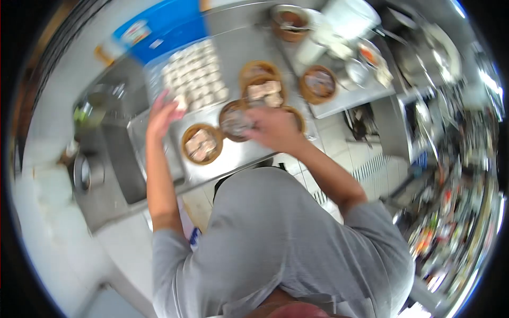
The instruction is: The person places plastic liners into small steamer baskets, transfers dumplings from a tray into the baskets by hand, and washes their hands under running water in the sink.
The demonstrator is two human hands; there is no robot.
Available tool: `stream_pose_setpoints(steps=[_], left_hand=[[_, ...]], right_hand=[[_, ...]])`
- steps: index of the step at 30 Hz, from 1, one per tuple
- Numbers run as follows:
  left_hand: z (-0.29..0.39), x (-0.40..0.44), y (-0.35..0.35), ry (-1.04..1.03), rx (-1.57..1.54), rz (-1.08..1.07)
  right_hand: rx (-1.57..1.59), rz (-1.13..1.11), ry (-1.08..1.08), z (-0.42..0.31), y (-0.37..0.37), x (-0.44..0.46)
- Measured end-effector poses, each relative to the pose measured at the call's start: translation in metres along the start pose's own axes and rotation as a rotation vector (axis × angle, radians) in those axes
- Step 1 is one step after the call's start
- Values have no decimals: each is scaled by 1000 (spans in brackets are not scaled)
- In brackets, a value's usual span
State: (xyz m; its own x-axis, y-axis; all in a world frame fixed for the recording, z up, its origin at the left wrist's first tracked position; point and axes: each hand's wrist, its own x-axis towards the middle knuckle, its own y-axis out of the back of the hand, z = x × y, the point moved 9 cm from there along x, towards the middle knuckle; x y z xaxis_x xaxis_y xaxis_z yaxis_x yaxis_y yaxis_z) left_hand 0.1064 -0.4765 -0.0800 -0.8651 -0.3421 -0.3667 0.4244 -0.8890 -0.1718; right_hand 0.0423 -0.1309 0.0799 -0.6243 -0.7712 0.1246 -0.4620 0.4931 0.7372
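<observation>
My left hand (163,114) is closed around a small pale dumpling (181,103), at the lower left edge of a tray of white dumplings (195,74) set in rows. With bent fingers, my right hand (270,127) reaches over a round steamer basket (231,122) that has a translucent sheet in it; motion blur hides whether the fingers grip that sheet. To the left, another steamer basket (202,143) holds several pinkish dumplings. Behind my right hand, a basket (264,91) with more dumplings overlaps a further one (259,70).
A blue box (165,29) stands behind the tray. Sinks (127,153) lie at the left. On the right counter are a steamer basket (318,84), a white container (350,18) and metal bowls. A brown pot (290,22) sits at the back.
</observation>
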Motion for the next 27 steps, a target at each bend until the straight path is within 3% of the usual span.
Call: stream_pose_setpoints(steps=[1, 2, 3, 4, 5, 13, 18, 22, 23, 25, 27], left_hand=[[16, -18, -29, 2, -46, -37], [19, -25, -48, -7, -132, -140], [20, -35, -65, -10, -188, -174], [17, -38, -79, 2, -224, -228], [15, -40, -103, 9, -262, -291], [17, -80, -123, -85, -548, -433], [24, -88, -126, -189, -645, -512], [23, -91, -135, -318, -630, -578], [25, -93, -148, -239, -627, -493], [38, -106, -172, -68, -613, -322], [35, -112, -200, -41, -531, -431]], right_hand=[[9, 36, 264, -30, -3, 11], [-117, -318, 240, -52, -23, 29], [19, -355, 354, -91, -18, 42], [-187, -587, 491, -129, -33, 53], [-241, -656, 586, -152, -34, 66], [-324, -670, 959, -274, -63, 149], [-250, -545, 890, -280, -35, 176], [-158, -340, 563, -189, 10, 133], [-203, -183, 492, -153, 25, 102], [-84, -185, 385, -102, 25, 53], [-14, -90, 356, -75, 27, 20]])
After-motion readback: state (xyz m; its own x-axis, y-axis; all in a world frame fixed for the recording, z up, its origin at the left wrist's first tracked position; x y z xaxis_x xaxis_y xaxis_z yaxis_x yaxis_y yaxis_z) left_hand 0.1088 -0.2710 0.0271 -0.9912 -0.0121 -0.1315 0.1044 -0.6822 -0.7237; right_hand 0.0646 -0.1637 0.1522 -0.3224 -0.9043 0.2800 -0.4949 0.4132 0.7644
